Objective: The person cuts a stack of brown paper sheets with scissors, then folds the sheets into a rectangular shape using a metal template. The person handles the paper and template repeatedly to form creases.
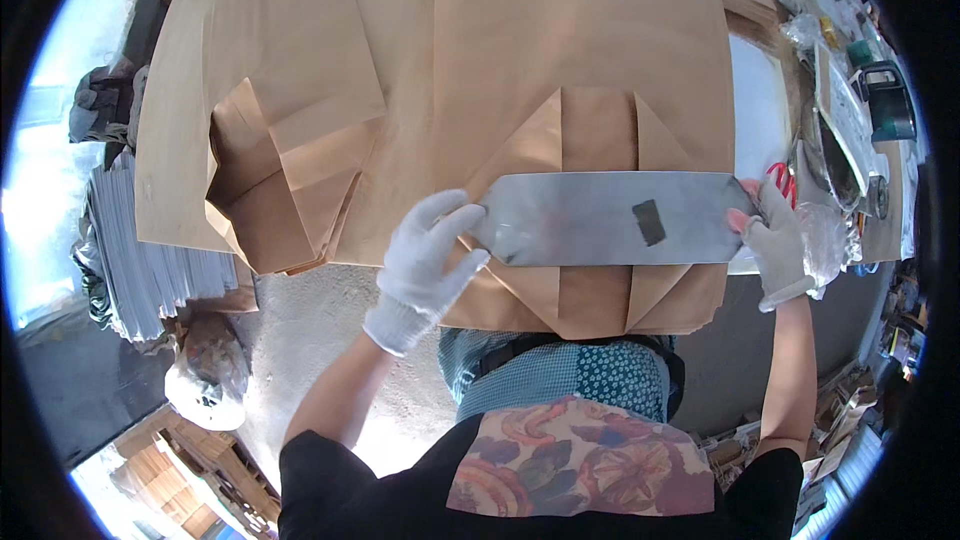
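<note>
A long flat metal plate (580, 218) with clipped corners and a small dark patch lies across a brown paper bag (598, 300), whose end is folded out into flaps and creases. My left hand (425, 265), in a white glove, holds the plate's left end, with fingers and thumb at its corners. Gripping the right end is my right hand (780, 245), also gloved, with pinkish fingertips on the metal. The plate hides the middle of the folded bag end. The bag's near edge reaches over the table edge, close to my body.
At the left, more brown paper bags (255, 180) lie with one end opened out on the wooden table (170, 190). A stack of white sheets (150, 250) stands beyond the table's left edge. Red-handled scissors (783, 183), clear plastic and a dark green jug (888, 105) crowd the right side.
</note>
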A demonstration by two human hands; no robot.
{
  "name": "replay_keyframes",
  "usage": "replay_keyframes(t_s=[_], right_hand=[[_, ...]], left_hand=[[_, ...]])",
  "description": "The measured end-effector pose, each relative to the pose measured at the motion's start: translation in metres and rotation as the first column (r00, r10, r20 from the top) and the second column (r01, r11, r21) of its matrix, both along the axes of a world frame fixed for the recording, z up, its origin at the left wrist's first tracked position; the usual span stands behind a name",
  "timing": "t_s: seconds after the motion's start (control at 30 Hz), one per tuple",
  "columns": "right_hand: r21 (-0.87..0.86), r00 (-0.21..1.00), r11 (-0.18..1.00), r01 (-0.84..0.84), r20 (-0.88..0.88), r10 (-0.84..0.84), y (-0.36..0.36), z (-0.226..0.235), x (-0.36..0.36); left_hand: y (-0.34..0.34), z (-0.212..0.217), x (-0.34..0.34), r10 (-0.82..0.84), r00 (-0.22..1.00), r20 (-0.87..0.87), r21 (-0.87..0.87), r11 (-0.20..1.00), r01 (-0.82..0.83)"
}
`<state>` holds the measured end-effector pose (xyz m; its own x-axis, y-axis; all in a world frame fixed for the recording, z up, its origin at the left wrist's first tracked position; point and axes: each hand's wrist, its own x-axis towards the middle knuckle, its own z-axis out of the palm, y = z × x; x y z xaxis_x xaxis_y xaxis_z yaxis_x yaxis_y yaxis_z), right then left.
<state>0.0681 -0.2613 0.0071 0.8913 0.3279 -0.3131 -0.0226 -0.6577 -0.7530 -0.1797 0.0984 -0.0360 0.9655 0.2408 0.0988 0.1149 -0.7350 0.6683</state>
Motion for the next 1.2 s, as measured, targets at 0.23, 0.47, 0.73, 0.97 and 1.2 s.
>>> replay_keyframes(t_s=[0.23,0.47,0.73,0.97,1.2], right_hand=[[-0.238,0.992,0.966,-0.100,0.054,0.116,0.024,-0.021,0.003],[-0.563,0.819,0.771,-0.299,0.263,0.510,0.039,-0.011,0.000],[-0.632,0.804,0.560,-0.536,-0.181,0.567,0.093,-0.003,0.042],[-0.359,0.762,0.719,-0.594,0.036,0.647,0.029,0.008,0.004],[-0.448,0.632,0.686,-0.573,0.291,0.718,0.027,-0.009,-0.013]], left_hand=[[0.048,-0.015,0.014,-0.286,0.957,0.053,-0.047,0.956,0.288],[0.046,-0.007,0.010,-0.368,0.929,0.035,0.175,0.918,0.357],[-0.032,0.010,0.047,-0.477,0.873,-0.098,0.392,0.788,0.475],[-0.033,0.005,0.054,-0.426,0.905,-0.008,0.164,0.892,0.421],[-0.050,-0.005,0.047,-0.127,0.991,-0.046,-0.005,0.992,0.127]])
